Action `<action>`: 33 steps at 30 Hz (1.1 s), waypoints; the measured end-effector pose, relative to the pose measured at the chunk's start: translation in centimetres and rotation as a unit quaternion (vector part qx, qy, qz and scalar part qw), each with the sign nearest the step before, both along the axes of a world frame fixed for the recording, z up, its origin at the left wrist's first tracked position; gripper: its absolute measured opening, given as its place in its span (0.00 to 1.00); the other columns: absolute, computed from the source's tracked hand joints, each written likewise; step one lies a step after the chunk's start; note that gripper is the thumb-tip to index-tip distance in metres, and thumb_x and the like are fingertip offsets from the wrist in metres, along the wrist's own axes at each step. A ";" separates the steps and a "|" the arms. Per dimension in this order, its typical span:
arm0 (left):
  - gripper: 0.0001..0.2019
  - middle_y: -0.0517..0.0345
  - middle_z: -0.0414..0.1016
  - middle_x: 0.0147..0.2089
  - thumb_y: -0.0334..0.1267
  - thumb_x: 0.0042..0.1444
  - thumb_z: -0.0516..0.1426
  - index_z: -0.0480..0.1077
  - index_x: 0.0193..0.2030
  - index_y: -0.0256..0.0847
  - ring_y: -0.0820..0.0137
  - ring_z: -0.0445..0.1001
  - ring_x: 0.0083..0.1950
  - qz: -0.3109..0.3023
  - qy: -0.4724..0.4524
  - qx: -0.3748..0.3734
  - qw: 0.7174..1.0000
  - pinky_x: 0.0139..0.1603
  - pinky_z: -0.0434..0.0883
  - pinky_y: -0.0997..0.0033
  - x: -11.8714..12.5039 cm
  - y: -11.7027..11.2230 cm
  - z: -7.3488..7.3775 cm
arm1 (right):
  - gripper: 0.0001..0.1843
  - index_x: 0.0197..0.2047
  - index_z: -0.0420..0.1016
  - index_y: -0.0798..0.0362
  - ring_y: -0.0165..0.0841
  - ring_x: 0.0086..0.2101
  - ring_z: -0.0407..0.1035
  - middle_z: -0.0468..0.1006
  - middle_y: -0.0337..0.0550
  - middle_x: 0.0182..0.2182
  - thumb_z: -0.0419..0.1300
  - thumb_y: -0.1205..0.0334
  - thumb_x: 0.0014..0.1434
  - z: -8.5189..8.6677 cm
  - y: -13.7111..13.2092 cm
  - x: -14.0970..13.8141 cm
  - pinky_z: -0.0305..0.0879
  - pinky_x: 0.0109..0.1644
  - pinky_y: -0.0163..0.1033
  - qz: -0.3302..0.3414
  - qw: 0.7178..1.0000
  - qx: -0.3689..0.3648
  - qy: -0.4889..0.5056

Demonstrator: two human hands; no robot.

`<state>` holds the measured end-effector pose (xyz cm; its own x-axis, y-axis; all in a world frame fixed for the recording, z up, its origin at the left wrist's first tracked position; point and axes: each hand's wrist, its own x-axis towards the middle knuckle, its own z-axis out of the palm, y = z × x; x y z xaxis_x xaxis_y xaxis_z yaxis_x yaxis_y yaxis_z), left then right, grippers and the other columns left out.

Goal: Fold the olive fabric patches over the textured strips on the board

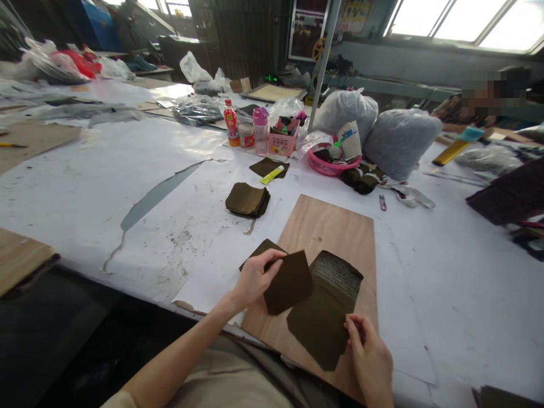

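My left hand (259, 276) is closed on a dark olive fabric piece (289, 284) with cut corners, held above a wooden board (340, 226). Below and right of it, a fanned stack of olive fabric pieces (325, 320) lies on the board, its far end showing many thin layered edges. My right hand (370, 354) pinches the right edge of the top piece there between thumb and fingers. Partly behind my left hand, another olive piece (266, 249) rests at the board's left edge. Beyond stands a neat pile of similar fabric pieces (246, 199).
A yellow tube (272, 174) lies on olive fabric (259, 165). Farther back are a red-labelled bottle (230, 123), a pink cup (260, 131), a pink box (283, 144), a pink basin (331, 168) and stuffed plastic bags (402, 141). Small pink thread snips (383, 203) lie right. A person (480, 102) is at far right.
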<state>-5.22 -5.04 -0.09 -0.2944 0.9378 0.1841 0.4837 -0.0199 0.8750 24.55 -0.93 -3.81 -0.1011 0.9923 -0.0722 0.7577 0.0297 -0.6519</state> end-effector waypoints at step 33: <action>0.12 0.49 0.71 0.44 0.35 0.60 0.52 0.73 0.46 0.39 0.60 0.69 0.45 0.175 0.368 -0.045 0.912 0.44 0.68 0.63 -4.0 -0.9 -4.6 | 0.17 0.37 0.70 0.52 0.27 0.23 0.62 0.71 0.36 0.26 0.60 0.45 0.58 2.0 -2.4 -2.3 0.62 0.28 0.33 -0.095 0.951 0.007 0.294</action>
<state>-9.21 -5.89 -4.73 -0.4062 0.8310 0.3800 0.9037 0.3038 0.3016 22.29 -3.30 -1.77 0.0613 0.9971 -0.0458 0.2546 -0.0600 -0.9652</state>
